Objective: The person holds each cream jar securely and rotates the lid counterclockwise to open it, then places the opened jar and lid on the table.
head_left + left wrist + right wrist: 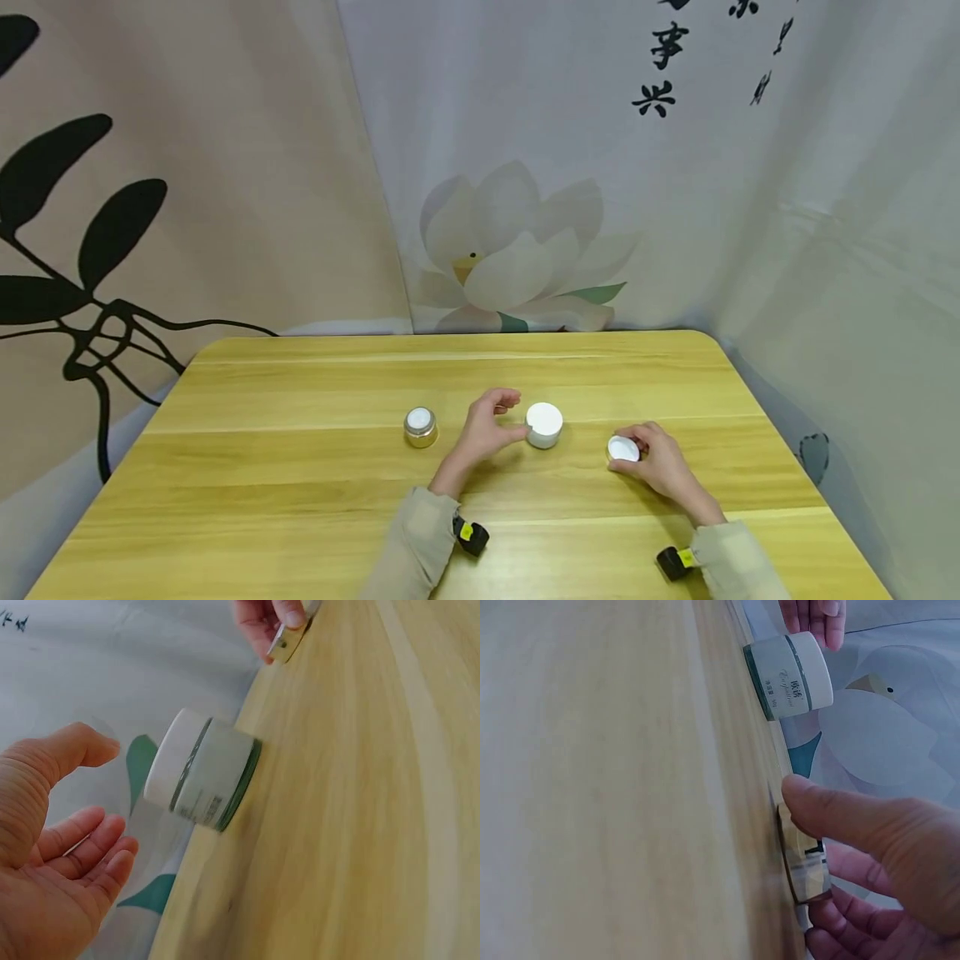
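In the middle of the table a white cream jar (544,425) stands upright, with a white lid and a pale green label band showing in the left wrist view. My left hand (489,427) is just left of it, thumb and fingers spread apart, nothing between them. The thumb tip overlaps the jar's edge in the head view. To the right, my right hand (658,460) pinches a short, shiny gold lid (806,859) between thumb and fingers, close over the table. From above, its white inner face (623,449) shows.
A small gold jar (421,427) with a whitish top stands left of my left hand. Everything is on a light wooden table (300,500) whose far edge meets a printed curtain (525,167).
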